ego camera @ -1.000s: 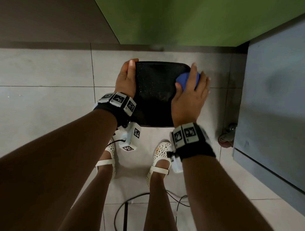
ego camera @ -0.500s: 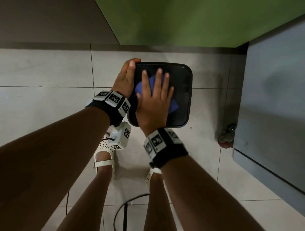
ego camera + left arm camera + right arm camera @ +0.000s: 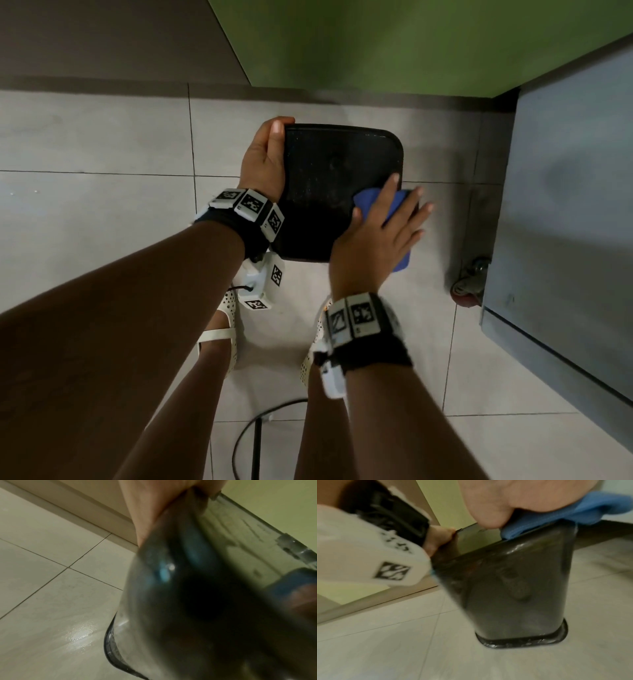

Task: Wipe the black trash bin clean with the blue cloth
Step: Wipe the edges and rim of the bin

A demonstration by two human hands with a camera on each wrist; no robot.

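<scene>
The black trash bin (image 3: 329,178) stands upside down on the tiled floor, its flat base facing up and its rim on the tiles (image 3: 513,588). My left hand (image 3: 265,161) grips the base's left edge, thumb on top. My right hand (image 3: 380,233) lies flat with straight fingers on the blue cloth (image 3: 400,205), pressing it onto the base's near right corner. The cloth (image 3: 573,512) hangs over that edge. The left wrist view is blurred and shows the bin wall (image 3: 205,601) and a bit of the cloth (image 3: 291,582).
A grey cabinet (image 3: 565,205) on a caster wheel (image 3: 469,287) stands close to the bin's right. A green wall (image 3: 394,44) rises behind. My feet in white shoes (image 3: 226,318) are just before the bin. A black cable (image 3: 246,442) lies on the floor.
My right hand swept the cloth from the base's far right corner to its middle left, then back to the near right corner. The left hand kept its grip.
</scene>
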